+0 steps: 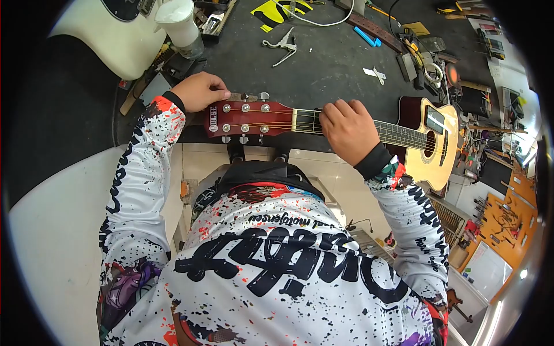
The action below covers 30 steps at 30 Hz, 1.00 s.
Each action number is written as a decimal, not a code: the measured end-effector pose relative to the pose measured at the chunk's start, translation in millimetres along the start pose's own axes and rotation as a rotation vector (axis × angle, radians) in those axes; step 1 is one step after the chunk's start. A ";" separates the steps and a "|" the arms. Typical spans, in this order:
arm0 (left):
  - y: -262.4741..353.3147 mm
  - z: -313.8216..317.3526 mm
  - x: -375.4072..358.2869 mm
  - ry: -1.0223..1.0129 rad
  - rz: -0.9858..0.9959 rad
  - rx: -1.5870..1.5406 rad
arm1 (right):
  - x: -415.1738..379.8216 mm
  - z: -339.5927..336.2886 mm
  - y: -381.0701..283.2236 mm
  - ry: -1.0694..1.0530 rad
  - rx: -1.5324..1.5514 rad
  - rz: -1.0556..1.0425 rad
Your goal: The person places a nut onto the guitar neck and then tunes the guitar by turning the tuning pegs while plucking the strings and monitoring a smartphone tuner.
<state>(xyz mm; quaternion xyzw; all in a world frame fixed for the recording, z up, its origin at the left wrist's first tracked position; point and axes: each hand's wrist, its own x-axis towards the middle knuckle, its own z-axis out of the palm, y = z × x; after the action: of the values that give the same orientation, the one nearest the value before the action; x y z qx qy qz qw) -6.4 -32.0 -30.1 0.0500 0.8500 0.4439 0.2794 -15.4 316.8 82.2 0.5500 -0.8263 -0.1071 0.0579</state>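
Observation:
An acoustic guitar (412, 155) with a pale top lies across the table's near edge, its neck pointing left. Its dark red headstock (231, 120) carries metal tuning pegs and the word PULSE. My right hand (349, 131) is closed over the neck near the nut, knuckles up. At the headstock's upper left corner, my left hand (201, 92) has thumb and forefinger pinched together. A grey-brown strip (245, 97) shows right at those fingertips, behind the headstock; I cannot tell whether they grip it.
On the dark table (323, 69) lie a capo (283, 46), a small white card (374, 74) and blue tools (367, 37). A white guitar body (130, 43) and a white cup (176, 20) stand at the upper left. Assorted tools crowd the right side.

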 end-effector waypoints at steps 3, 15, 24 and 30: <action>-0.3 -0.6 -1.3 0.020 0.034 0.026 | 3.3 -2.0 -4.4 0.001 -0.008 0.012; -4.9 -0.3 0.9 0.026 0.061 -0.006 | 22.9 7.1 -14.8 0.124 0.360 0.209; -3.9 1.1 -1.6 0.041 0.077 0.024 | 32.0 8.7 -16.6 0.050 0.069 0.016; -5.4 4.4 -1.0 0.063 0.082 0.034 | 30.4 10.5 -23.0 0.047 -0.003 -0.003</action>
<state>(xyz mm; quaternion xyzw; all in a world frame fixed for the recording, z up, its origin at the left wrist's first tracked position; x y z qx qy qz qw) -2.4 -32.3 -35.9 0.0757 0.8631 0.4417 0.2330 -8.9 281.4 65.8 0.5537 -0.8236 -0.0954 0.0776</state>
